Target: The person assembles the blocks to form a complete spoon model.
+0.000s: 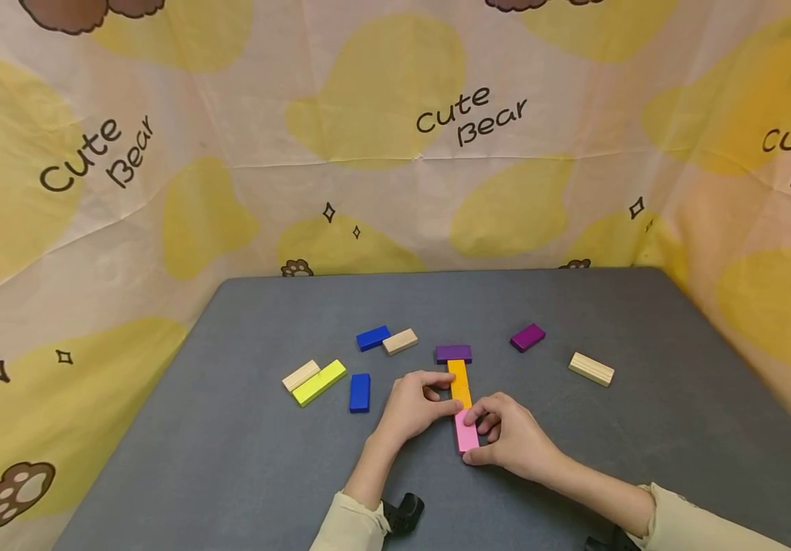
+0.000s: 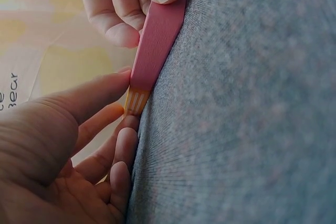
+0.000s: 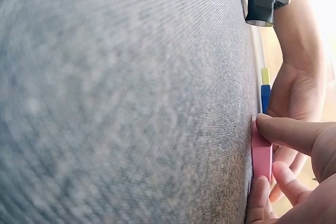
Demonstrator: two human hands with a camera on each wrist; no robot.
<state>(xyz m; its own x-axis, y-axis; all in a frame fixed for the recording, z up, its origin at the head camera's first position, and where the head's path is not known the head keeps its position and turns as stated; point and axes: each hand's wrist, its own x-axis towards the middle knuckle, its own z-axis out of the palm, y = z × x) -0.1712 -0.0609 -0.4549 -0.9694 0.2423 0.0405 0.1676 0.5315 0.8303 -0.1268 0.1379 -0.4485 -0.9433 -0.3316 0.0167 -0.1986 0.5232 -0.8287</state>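
A purple block, an orange block and a pink block lie flat on the grey table, the purple one crosswise at the far end of the orange one, the pink one end to end with it. My left hand holds the orange block, its thumb at the joint with the pink block. From the right, my right hand grips the pink block, thumb at its near end and index finger near the joint. In the right wrist view the pink block shows between thumb and fingers.
Left of the hands lie blue blocks, a yellow-green block and plain wood blocks. A magenta-purple block and another wood block are to the right. A printed cloth hangs around the table.
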